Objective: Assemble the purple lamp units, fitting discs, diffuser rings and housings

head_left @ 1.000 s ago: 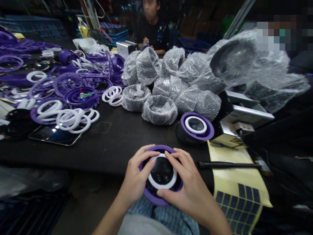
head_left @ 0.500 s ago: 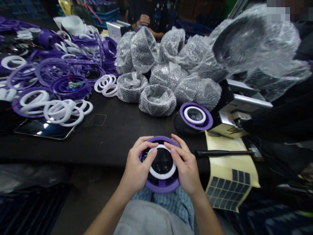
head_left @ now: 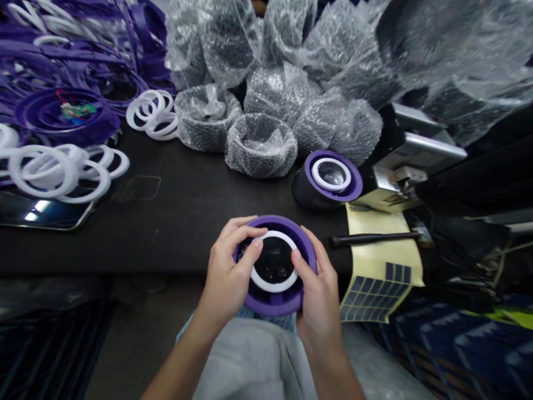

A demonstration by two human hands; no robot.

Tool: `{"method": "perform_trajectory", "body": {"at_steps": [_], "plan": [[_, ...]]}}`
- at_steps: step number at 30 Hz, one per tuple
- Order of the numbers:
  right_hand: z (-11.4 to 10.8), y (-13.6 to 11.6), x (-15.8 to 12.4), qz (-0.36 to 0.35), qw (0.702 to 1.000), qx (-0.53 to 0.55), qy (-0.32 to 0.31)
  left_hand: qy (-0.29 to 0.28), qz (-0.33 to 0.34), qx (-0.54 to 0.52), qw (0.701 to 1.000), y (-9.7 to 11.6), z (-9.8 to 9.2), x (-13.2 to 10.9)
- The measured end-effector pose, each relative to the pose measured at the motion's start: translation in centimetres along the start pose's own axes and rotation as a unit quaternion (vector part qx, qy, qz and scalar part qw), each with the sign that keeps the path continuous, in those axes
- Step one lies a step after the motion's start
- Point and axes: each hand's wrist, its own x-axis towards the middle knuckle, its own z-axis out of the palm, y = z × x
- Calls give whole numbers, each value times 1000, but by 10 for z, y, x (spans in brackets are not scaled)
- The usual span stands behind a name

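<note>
Above my lap, close to the table edge, I hold a round purple housing (head_left: 278, 307) with a white ring (head_left: 272, 286) around its dark centre. My left hand (head_left: 231, 269) grips the housing's left side, its thumb and forefinger pressing on the upper left of the white ring. On the other side, my right hand (head_left: 321, 286) wraps the outer rim, fingers mostly hidden behind it, and its thumb touches the ring's right edge. A similar purple-rimmed unit with a black body (head_left: 310, 191) lies tilted on the table just beyond my right hand.
Bubble-wrapped items (head_left: 262, 150) are piled across the back. Loose white rings (head_left: 44, 171) and purple parts lie left, by a dark glossy tablet-like device (head_left: 54, 219). At right are a metal fixture (head_left: 433, 154), a dark rod-like tool (head_left: 370, 239) and a yellow sticker sheet (head_left: 377, 222).
My right fingers have moved off the white ring to the housing's outer side, leaving the thumb on the ring. The left hand keeps its hold. My view has tipped downward.
</note>
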Motion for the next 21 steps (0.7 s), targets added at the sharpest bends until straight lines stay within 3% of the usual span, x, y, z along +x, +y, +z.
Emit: {"method": "perform_trajectory", "body": {"at_steps": [6, 12, 16, 21], "plan": [[7, 5, -4, -35, 998, -1, 48, 39, -41, -31, 998, -7, 1, -5], [9, 6, -9, -47, 997, 8, 53, 39, -179, -79, 980, -8, 0, -15], [9, 9, -10, -59, 997, 6, 50, 15, -161, -134, 978, -2, 2, -16], [6, 9, -10, -85, 995, -32, 49, 82, -140, -161, 973, 0, 8, -16]]}}
